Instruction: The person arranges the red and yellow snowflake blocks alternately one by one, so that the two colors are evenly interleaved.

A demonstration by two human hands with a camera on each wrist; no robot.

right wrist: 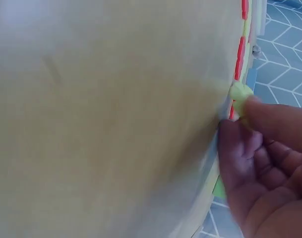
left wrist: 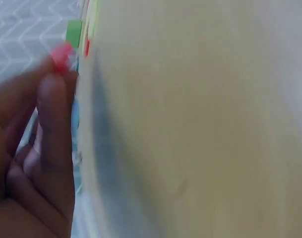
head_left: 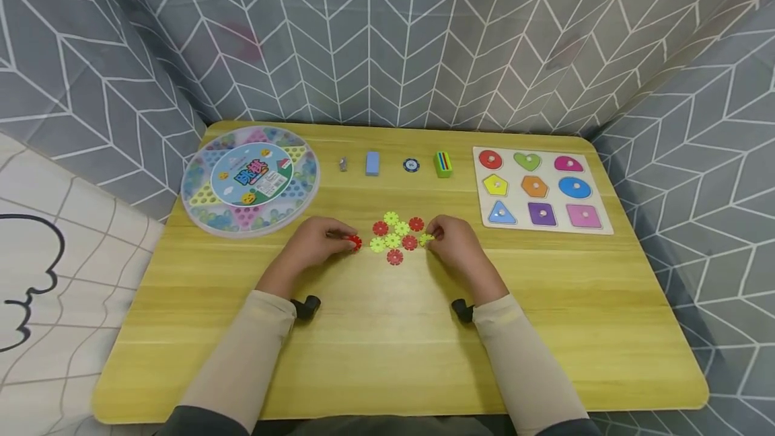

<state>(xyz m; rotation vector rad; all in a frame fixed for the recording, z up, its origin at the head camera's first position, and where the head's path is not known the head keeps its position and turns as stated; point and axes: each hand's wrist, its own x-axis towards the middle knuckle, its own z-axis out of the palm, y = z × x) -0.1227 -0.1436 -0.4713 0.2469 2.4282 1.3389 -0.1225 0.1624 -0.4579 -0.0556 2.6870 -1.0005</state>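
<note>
Pinching a red disc (head_left: 354,242) in my left hand (head_left: 315,244) and a yellow disc (head_left: 426,239) in my right hand (head_left: 455,244), flanking the loose pile (head_left: 395,239) mid-table (head_left: 387,342) (none joined yet, I judge).

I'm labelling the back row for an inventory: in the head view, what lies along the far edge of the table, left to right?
Round marble game box → small grey metal piece → blue block → dark poker chip → green block with coloured stripes → shape puzzle board.
</note>
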